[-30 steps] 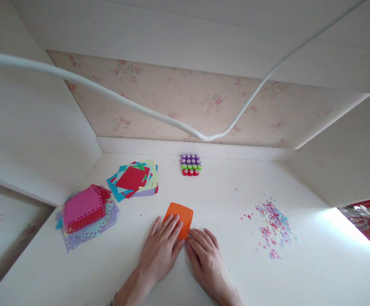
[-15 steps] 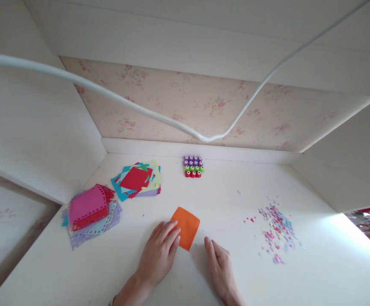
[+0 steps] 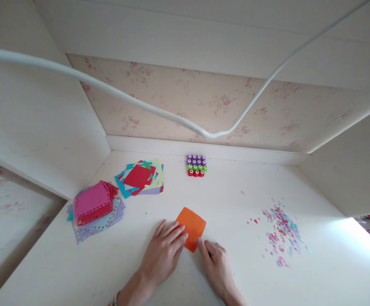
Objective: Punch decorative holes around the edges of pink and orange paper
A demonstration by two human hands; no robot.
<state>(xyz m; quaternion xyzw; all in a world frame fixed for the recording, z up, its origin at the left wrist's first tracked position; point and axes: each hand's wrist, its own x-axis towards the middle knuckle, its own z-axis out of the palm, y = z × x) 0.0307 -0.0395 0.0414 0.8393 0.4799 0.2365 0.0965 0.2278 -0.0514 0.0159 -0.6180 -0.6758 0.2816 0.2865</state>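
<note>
"Orange square paper sheet, where?"
"Flat on the white tabletop, under the left hand, fingers loosely spread."
"Right hand?"
"Curled closed, gripping nothing visible, thumb at its edge."

Head-worn view from above, forward and down over fingers and white tabletop.

Floral wallpaper, white desk, white panels

On the white desk I see an orange sheet, a pink-topped stack, a red-topped stack, confetti and small pieces I can't quite identify.
</note>
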